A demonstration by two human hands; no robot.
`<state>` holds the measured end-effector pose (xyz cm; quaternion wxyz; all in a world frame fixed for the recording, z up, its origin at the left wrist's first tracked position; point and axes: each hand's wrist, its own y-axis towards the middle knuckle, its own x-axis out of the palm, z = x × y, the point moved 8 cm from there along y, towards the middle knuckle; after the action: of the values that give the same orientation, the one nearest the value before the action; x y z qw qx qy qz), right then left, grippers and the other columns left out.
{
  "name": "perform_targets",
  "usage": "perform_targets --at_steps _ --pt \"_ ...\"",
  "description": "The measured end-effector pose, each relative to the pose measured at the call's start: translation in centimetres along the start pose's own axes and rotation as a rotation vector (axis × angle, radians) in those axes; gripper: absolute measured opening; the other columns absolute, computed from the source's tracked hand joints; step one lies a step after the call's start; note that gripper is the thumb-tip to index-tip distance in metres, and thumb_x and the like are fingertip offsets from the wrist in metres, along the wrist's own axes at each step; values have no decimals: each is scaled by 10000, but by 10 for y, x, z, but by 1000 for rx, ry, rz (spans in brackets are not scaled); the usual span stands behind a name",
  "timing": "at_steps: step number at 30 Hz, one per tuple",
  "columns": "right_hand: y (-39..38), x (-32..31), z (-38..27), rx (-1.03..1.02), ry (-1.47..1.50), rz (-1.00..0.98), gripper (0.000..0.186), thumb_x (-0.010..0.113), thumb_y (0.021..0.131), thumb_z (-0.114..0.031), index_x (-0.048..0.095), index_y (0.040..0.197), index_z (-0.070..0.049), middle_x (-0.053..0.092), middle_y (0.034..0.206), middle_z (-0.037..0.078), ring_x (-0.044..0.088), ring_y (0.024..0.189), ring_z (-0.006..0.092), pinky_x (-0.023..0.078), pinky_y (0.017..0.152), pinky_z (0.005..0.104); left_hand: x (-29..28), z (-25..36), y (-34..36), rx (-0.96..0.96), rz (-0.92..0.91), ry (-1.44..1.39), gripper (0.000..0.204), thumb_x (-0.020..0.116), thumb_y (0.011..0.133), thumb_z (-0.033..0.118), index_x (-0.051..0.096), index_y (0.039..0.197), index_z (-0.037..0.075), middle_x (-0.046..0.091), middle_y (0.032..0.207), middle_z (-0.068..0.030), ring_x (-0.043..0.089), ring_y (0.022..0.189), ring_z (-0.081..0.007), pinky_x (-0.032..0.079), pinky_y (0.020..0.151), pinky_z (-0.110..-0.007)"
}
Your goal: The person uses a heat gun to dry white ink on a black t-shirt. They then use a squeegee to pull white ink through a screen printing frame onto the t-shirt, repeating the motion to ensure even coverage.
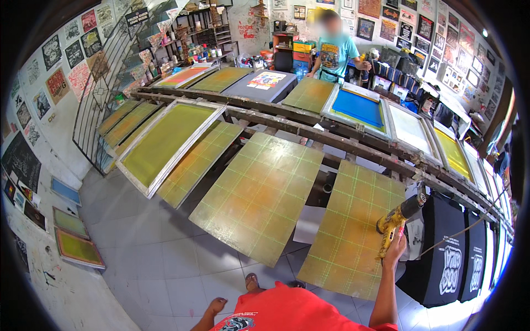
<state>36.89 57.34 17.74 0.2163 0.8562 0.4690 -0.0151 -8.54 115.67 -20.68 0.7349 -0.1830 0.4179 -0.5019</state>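
Observation:
My right hand (pixel 395 246) is closed round the handle of a yellow and black heat gun (pixel 396 220). Its metal nozzle points up and away, over the right edge of a flat printing board (pixel 353 220) marked with a green grid. Low beside my red shirt hangs my left hand (pixel 217 305), its fingers curled in and nothing visible in them. A second grid-marked board (pixel 259 193) lies left of the first. Black printed T-shirts (pixel 444 248) are spread over boards to the right of the heat gun.
A wooden-framed screen (pixel 165 143) with yellow-green mesh rests tilted at the left. Beyond the long rail (pixel 309 129) are more boards and a blue screen (pixel 356 110). A person (pixel 334 52) in a teal shirt stands behind it. A cable (pixel 464 229) crosses the black shirts.

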Motion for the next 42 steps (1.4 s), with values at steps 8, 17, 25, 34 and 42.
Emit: perform_targets --at_steps 8,17,25,34,42 --pt "-6 8 14 -8 -23 79 264 521 952 -193 481 735 -47 346 624 -34 325 573 72 263 495 283 -121 106 53 40 182 -196 461 631 870 346 608 1089 -59 653 868 -140 597 739 -194 491 663 -327" --pt "-8 18 16 -47 -101 79 253 520 943 -189 539 798 18 405 630 12 359 602 105 297 526 314 -107 88 61 -28 98 -75 468 613 863 360 628 1082 -53 671 940 -184 625 817 -261 496 741 -354" --pt "-2 -18 -23 126 45 81 236 516 952 -201 593 819 -23 387 654 -57 346 601 69 275 519 276 -73 59 53 -71 -7 41 487 612 849 378 643 1063 -58 673 993 -220 634 938 -318 489 833 -373" --pt "-11 -165 -90 230 -36 245 206 549 948 -295 588 854 -116 348 595 -90 289 496 4 225 441 195 -56 67 97 35 -56 75 507 579 867 417 653 1044 -52 648 1074 -238 609 1029 -349 469 889 -371" --pt "-57 -272 -175 326 202 332 182 532 959 -287 584 939 -114 346 574 -89 288 422 -6 233 375 165 -31 104 136 152 -208 177 510 551 881 446 653 1068 -17 636 1121 -222 593 1071 -341 453 922 -373"
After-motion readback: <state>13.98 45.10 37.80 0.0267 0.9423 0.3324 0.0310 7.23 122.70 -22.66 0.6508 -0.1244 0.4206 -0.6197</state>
